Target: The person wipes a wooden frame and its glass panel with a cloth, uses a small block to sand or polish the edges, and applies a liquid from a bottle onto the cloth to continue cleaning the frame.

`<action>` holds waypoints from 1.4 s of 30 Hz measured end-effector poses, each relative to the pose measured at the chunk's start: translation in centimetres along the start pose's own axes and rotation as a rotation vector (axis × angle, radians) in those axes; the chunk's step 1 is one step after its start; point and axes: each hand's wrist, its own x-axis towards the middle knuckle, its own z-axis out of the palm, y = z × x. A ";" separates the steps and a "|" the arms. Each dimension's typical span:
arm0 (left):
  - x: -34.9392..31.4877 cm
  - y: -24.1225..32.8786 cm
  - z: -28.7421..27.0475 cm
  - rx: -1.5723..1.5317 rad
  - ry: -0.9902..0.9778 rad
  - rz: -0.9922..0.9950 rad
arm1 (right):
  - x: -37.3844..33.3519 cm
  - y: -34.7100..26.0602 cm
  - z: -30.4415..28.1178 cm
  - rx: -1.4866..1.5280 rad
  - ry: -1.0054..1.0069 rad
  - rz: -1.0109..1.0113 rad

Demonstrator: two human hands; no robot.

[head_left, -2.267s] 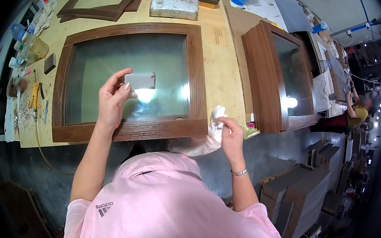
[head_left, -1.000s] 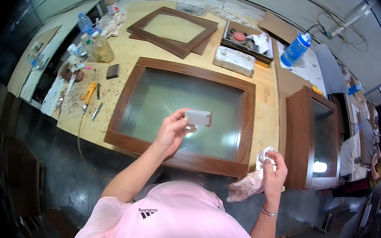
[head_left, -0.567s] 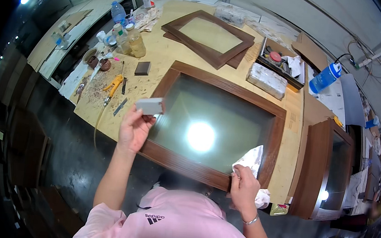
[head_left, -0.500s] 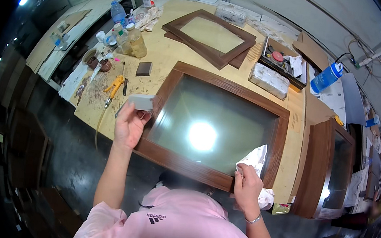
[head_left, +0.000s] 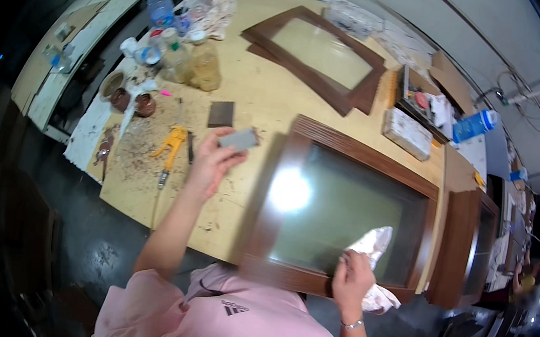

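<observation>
I monitor one view, taken from the left of two head-worn fisheye cameras. It faces downward and forward over the workbench (head_left: 255, 89), upright and unmirrored. The pink shirt (head_left: 248, 329) sits nearest, along the lower edge; the left hand (head_left: 210, 165) and right hand (head_left: 354, 278) lie beyond it, at close range. The grey wall (head_left: 437, 22) stands well back, at top. Straight edges bend toward the rim.

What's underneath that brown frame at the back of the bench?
A second brown frame peeks out from under the upper frame at right and lower left. Most of it is covered, so its middle can't be made out.
</observation>
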 end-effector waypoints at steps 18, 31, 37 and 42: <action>6.1 -3.4 -9.9 0.546 0.230 0.227 | 0.2 -0.4 0.5 -0.059 -0.025 0.013; 2.6 3.7 -25.6 1.472 0.808 0.666 | 0.4 -1.1 0.8 -0.087 -0.019 -0.019; -3.9 0.5 -13.0 1.491 0.088 0.408 | 0.1 -0.6 0.6 -0.084 -0.003 -0.012; -4.9 -1.5 -11.9 1.685 0.059 0.541 | 0.0 -0.7 0.8 -0.081 -0.001 -0.002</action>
